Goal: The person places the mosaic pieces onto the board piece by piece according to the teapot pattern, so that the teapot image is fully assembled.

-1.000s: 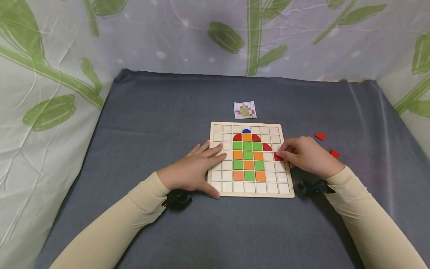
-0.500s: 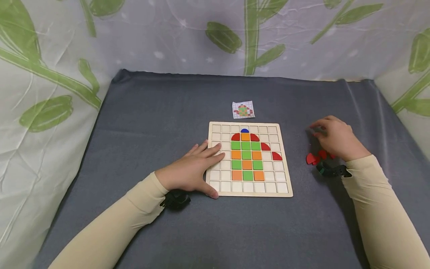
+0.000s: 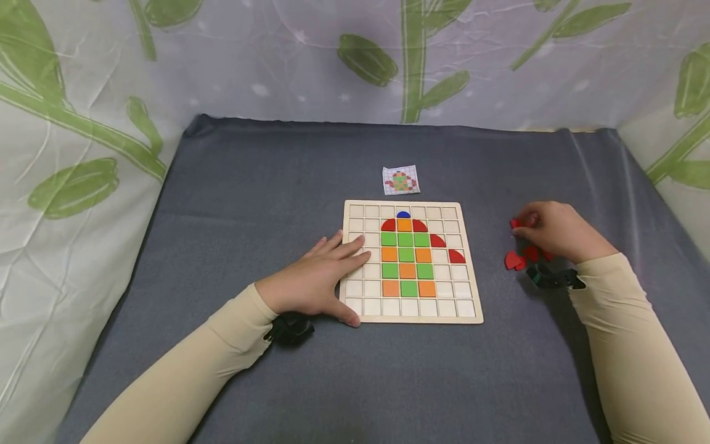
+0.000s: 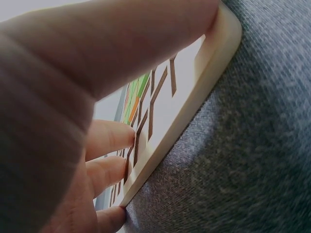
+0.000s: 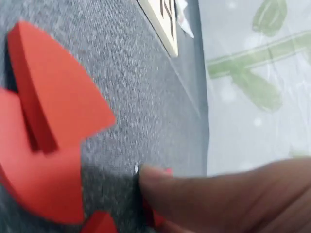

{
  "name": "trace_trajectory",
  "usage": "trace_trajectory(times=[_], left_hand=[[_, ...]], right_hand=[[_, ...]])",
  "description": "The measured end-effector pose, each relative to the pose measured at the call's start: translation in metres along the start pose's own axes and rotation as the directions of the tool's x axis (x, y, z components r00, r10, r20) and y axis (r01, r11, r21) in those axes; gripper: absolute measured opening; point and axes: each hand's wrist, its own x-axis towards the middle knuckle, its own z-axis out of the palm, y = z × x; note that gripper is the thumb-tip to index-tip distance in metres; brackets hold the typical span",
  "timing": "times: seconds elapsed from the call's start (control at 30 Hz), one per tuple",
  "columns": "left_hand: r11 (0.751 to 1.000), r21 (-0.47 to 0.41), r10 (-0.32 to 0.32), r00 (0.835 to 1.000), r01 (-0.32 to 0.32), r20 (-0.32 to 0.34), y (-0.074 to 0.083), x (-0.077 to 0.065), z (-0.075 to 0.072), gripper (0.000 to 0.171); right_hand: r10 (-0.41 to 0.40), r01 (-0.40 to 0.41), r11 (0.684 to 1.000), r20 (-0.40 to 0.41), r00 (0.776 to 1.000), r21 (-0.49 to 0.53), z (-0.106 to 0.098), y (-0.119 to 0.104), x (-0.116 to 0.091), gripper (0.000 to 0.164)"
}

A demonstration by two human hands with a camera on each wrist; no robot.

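My left hand (image 3: 310, 283) lies spread over the left edge of a wooden grid board (image 3: 416, 311), its thumb at the front corner. In the left wrist view the thumb and fingertips touch the board's rim (image 4: 180, 126). Set in the grid are green and orange squares, red quarter-circles and a blue half-circle (image 3: 403, 214). Right of the board, my right hand (image 3: 560, 231) pinches a red quarter-circle tile (image 3: 514, 223) between thumb and fingers, close above the cloth. The right wrist view shows only part of that tile, behind the thumb.
More loose red quarter-circle tiles (image 3: 511, 261) lie just in front of the right hand, some overlapping. A small printed pattern card (image 3: 401, 180) lies behind the board. Dark grey cloth (image 3: 266, 185) covers the table, and a leaf-patterned curtain (image 3: 249, 61) hangs around it.
My right hand has left a red quarter-circle in the board's right side, moved right to the loose tiles and taken hold of another one. The left hand stays on the board.
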Motion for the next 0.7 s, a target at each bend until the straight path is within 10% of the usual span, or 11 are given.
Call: trace_trajectory(times=[0.7], left_hand=[[1.000, 0.023, -0.015, 1.000, 0.015, 0.012, -0.001, 0.001, 0.001, 0.117]], right_hand=[[-0.059, -0.008, 0.954, 0.213, 0.975, 0.299, 0.016, -0.082, -0.022, 0.018]])
